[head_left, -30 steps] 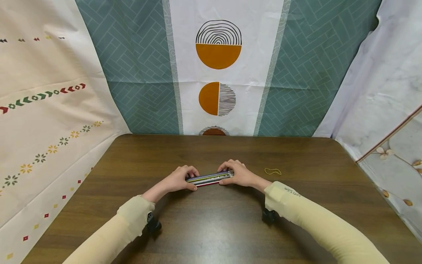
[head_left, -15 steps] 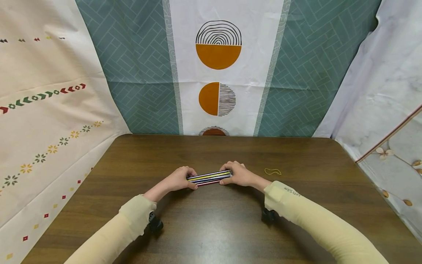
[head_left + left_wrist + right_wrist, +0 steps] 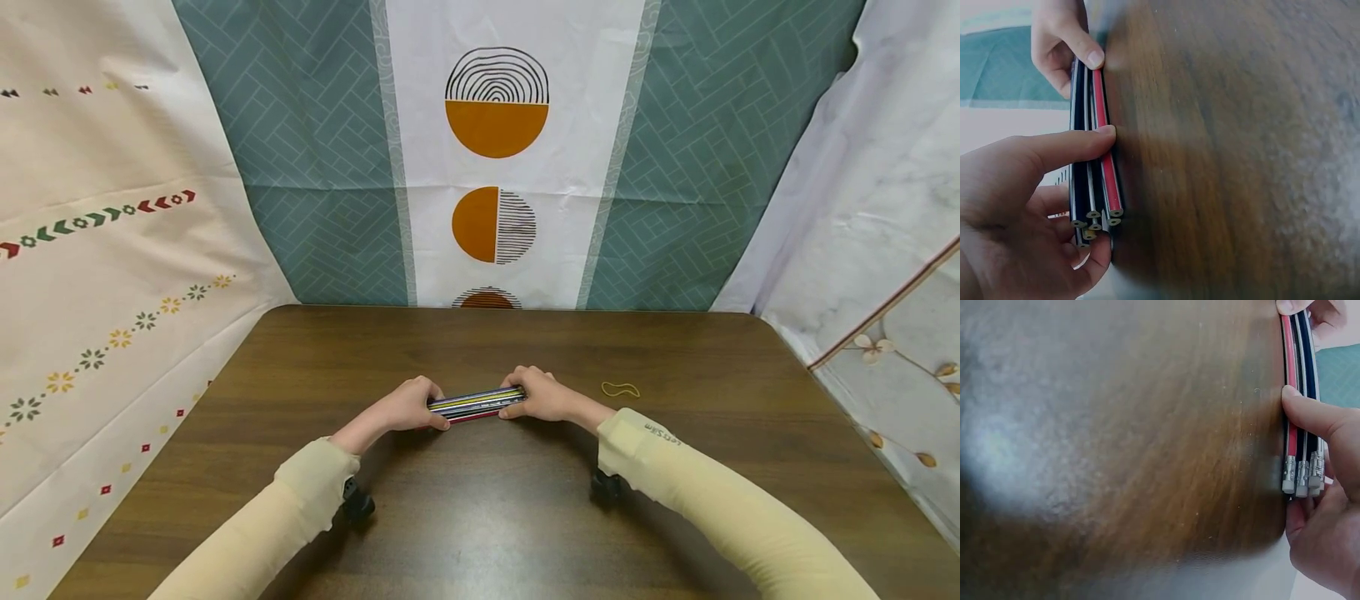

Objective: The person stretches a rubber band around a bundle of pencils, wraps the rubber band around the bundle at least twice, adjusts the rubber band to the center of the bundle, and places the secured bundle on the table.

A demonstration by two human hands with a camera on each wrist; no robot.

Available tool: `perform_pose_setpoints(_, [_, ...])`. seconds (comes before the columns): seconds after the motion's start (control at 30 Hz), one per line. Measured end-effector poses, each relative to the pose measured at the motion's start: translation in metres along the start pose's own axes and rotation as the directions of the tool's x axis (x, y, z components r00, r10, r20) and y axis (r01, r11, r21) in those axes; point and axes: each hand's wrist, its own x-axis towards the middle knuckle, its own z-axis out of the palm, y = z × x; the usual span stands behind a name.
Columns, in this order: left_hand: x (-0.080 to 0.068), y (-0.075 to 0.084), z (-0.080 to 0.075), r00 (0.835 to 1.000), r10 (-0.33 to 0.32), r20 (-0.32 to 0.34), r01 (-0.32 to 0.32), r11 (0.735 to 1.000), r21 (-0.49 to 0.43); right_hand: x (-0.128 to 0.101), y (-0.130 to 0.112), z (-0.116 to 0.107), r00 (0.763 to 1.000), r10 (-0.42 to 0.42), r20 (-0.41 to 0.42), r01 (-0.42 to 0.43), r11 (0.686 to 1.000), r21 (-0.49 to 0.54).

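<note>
A bundle of several pencils (image 3: 477, 403) lies lengthwise between my two hands near the middle of the table. My left hand (image 3: 408, 405) grips the left end, thumb on the near side and fingers curled round the far side. Flat, unsharpened ends (image 3: 1115, 214) poke out past that hand in the left wrist view. At the other end my right hand (image 3: 545, 395) holds the bundle in the same way, next to the white erasers (image 3: 1301, 490) and silver ferrules. A red pencil (image 3: 1100, 106) runs along the near side, beside dark, white-striped ones.
A thin yellow loop, like a rubber band (image 3: 621, 384), lies on the brown wooden table (image 3: 480, 517) right of my right hand. Patterned cloths (image 3: 330, 208) hang behind the table and along both sides.
Both hands have drawn slightly closer together along the bundle. The pencils have shifted against each other, so different stripes face up. The yellow loop has stayed in place.
</note>
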Motion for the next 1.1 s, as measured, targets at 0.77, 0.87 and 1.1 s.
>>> perform_pose_setpoints(0.77, [-0.002,0.004,0.001,0.997,0.078,-0.025,-0.076,0.995,0.07,-0.001,-0.002,-0.001,0.999,-0.041,0.012,0.041,0.999,-0.033])
perform_pose_setpoints(0.87, [0.0,0.006,-0.002,0.997,0.08,0.004,-0.08,0.994,0.08,-0.001,-0.001,-0.004,0.998,-0.055,0.017,0.055,0.998,-0.034])
perform_pose_setpoints(1.1, [0.0,0.018,-0.012,0.985,0.059,0.16,-0.059,0.998,-0.004,-0.004,-0.007,-0.016,0.992,-0.075,0.102,0.063,0.992,0.111])
